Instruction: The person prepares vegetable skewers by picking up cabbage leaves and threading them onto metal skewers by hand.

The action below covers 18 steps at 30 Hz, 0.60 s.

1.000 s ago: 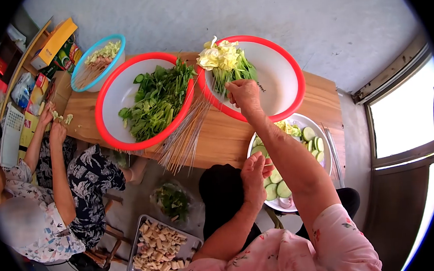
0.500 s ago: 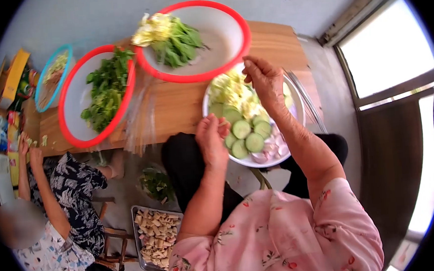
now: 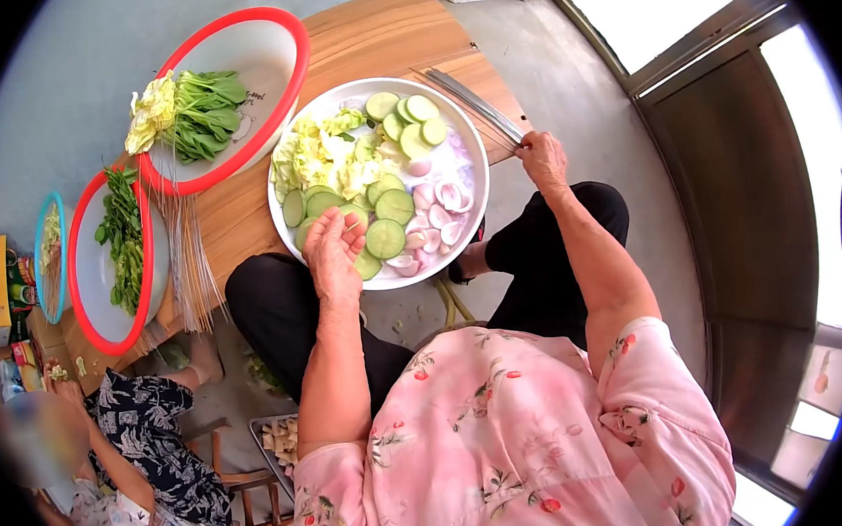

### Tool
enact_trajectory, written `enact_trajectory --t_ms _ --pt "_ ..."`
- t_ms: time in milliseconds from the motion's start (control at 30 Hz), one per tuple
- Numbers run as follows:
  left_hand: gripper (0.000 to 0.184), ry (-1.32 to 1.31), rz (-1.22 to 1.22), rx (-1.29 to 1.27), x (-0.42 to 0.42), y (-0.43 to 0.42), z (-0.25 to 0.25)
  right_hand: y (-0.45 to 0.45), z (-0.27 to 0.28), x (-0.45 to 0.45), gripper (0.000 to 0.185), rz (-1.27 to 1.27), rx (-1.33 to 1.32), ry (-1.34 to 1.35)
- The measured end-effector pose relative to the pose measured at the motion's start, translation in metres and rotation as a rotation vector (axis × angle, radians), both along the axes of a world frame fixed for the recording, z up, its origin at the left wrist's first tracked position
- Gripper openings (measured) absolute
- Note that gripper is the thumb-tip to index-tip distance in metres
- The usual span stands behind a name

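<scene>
A round white tray (image 3: pixel 479 192) holds cucumber slices (image 3: pixel 395 207), yellow cabbage leaves (image 3: pixel 323 158) and pink-white onion pieces (image 3: pixel 448 196). Above its near left rim is my left hand (image 3: pixel 334 254), palm up, with its fingers curled together. What they hold, if anything, I cannot make out. At the table's right edge, my right hand (image 3: pixel 543 161) pinches the near end of a bundle of thin metal skewers (image 3: pixel 477 105); its fingertips are partly hidden.
Two red-rimmed basins (image 3: pixel 301 63) with leafy greens (image 3: pixel 207 112) stand left of the tray, with more metal skewers (image 3: pixel 189 253) beside them. A blue-rimmed basin (image 3: pixel 59 213) lies farther left. Another person (image 3: pixel 130 474) sits lower left, near a metal tray of cut pieces (image 3: pixel 280 440).
My right hand has moved from above the tray to the skewers at the table's right edge. My left hand stays by the cucumber slices. The view has shifted right.
</scene>
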State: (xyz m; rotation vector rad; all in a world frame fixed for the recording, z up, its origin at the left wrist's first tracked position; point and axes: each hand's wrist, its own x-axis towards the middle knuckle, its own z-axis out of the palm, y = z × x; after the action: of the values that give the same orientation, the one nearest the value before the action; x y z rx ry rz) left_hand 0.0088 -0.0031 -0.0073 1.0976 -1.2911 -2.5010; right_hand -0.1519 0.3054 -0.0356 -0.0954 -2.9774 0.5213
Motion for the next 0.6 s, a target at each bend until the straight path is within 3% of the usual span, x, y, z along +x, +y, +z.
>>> enact_trajectory --t_ms 100,233,333,600 --pt "0.023 -0.025 -0.052 -0.02 0.001 0.006 -0.004 0.0 -0.005 0.009 0.012 0.021 -0.026 0.229" --pt "0.025 -0.067 -0.038 -0.043 0.002 0.009 -0.007 0.001 -0.006 0.017 0.012 0.15 0.061 0.195" --pt "0.025 -0.064 -0.058 -0.047 0.002 0.009 -0.014 0.002 -0.01 0.02 0.012 0.225 0.28 0.158" --pt "0.02 -0.094 -0.084 -0.043 0.0 0.009 -0.015 0.006 -0.003 0.021 0.006 0.152 0.227 0.196"
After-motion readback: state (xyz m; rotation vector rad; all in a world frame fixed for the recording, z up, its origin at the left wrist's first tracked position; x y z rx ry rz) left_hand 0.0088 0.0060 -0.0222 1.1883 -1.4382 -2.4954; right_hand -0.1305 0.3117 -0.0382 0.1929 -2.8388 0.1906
